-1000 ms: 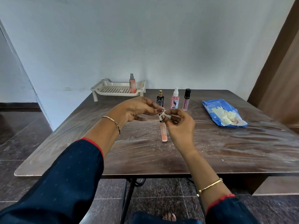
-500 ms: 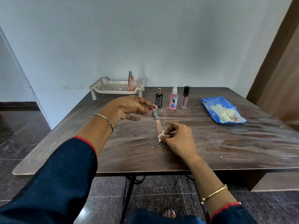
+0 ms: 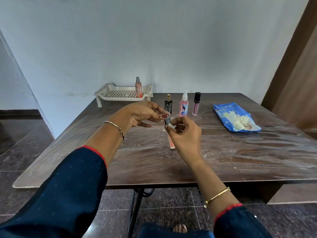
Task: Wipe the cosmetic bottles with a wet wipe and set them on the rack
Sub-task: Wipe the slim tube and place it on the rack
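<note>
Brown tabletop (image 3: 223, 160) against pale wall. Left hand (image 3: 142, 114) pinches cap end of slim peach tube (image 3: 171, 144), steadying it at a tilt. Right hand (image 3: 185, 136) pinches wet wipe (image 3: 170, 125) round tube near cap, for wiping. Rack (image 3: 106, 91) at far left holds one bottle (image 3: 138, 87). Three bottles (image 3: 184, 105) wait nearby, unwiped.

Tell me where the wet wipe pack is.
In the head view, the blue wipe pack lies on the table, far right, to the right of the black-capped bottle.
</note>
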`<state>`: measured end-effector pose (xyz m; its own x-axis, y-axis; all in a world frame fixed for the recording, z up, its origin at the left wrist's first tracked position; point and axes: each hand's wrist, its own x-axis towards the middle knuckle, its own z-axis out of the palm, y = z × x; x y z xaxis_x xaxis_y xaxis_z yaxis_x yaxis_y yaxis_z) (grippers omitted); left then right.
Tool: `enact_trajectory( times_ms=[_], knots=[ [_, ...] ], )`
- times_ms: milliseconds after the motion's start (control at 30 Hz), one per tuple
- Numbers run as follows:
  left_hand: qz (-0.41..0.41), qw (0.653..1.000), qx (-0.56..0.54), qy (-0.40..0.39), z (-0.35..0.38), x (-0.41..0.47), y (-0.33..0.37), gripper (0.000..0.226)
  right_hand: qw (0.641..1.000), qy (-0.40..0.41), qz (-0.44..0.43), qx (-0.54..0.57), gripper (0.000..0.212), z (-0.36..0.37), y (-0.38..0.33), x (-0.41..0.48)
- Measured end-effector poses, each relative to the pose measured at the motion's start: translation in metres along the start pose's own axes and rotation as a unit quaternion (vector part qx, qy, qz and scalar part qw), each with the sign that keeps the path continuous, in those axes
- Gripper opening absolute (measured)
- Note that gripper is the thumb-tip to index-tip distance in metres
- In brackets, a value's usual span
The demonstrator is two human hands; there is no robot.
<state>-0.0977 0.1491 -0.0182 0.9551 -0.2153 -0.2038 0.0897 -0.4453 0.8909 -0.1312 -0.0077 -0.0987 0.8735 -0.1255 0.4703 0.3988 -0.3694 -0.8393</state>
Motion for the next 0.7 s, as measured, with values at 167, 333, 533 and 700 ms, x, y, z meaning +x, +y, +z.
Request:
enact_trajectory(
  times_ms=[167,333,533,700],
  knots=[
    [0.004,1.0,0.002,-0.004,-0.005,0.0,-0.004,0.023,0.998,-0.042,0.032,-0.027,0.022,-0.005,0.007,-0.008],
    [0.018,0.999,-0.018,-0.033,-0.009,-0.002,-0.013,0.029,0.994,-0.069,0.051,-0.074,0.027,-0.008,0.02,-0.015],
    [0.077,0.985,-0.147,-0.049,0.013,-0.009,-0.028,0.044,0.989,-0.072,0.043,-0.121,0.031,-0.008,0.024,-0.021],
    [0.068,0.984,-0.163,0.019,0.052,-0.004,-0.057,0.032,0.989,-0.065,0.04,-0.127,0.028,-0.009,0.021,-0.021]
  ],
)
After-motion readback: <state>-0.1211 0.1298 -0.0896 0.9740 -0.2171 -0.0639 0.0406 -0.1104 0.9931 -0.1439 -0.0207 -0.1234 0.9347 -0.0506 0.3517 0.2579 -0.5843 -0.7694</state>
